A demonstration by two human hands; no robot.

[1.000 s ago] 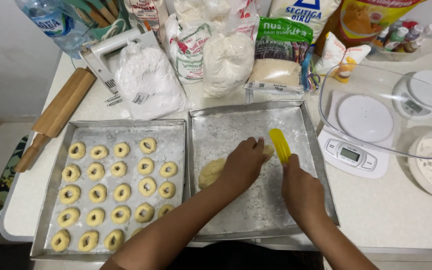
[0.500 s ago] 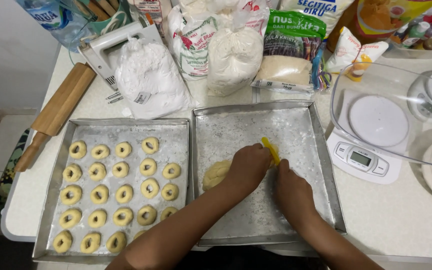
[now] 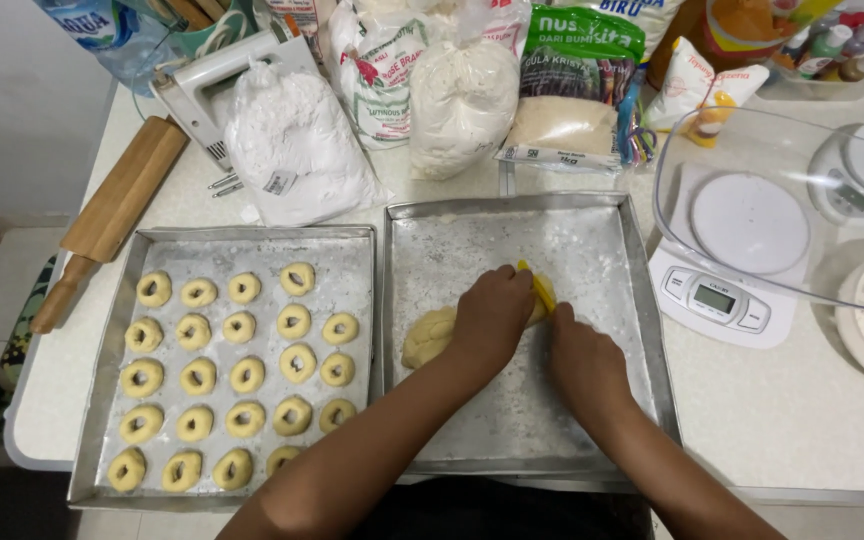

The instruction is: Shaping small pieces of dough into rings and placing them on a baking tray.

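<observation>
Currently, landmark: floured baking tray (image 3: 592, 230), the right-hand one of two trays on the desk (image 3: 812, 440)
Left hand (image 3: 492, 315): near the tray centre, curled down over the dough lump, fingers closed onto its right end; how firmly it grips cannot be told
Right hand (image 3: 584, 362): just right of the left hand, inside the tray, fingers bent towards a yellow cutter (image 3: 542, 288); whether it holds the cutter cannot be told, as the left hand covers most of the tool
Dough lump (image 3: 430, 338): pale yellow, soft-looking, uneven, lying on the tray floor left of centre, partly hidden under the left hand
Risk 1: dough may stick to the tray where the flour coat is thin, and tear when lifted
Risk 2: with both hands crowded on one spot, the cutter could nick a finger or slip sideways
Risk 3: a hard push could shift the tray against the ring tray (image 3: 352, 240) left of it and disturb the dough rings (image 3: 242, 375)
Risk 4: a raised elbow could strike the clear bowl (image 3: 692, 150) on the kitchen scale (image 3: 712, 300) right of the tray
Behind the tray: flour bags (image 3: 297, 150) stand close
</observation>
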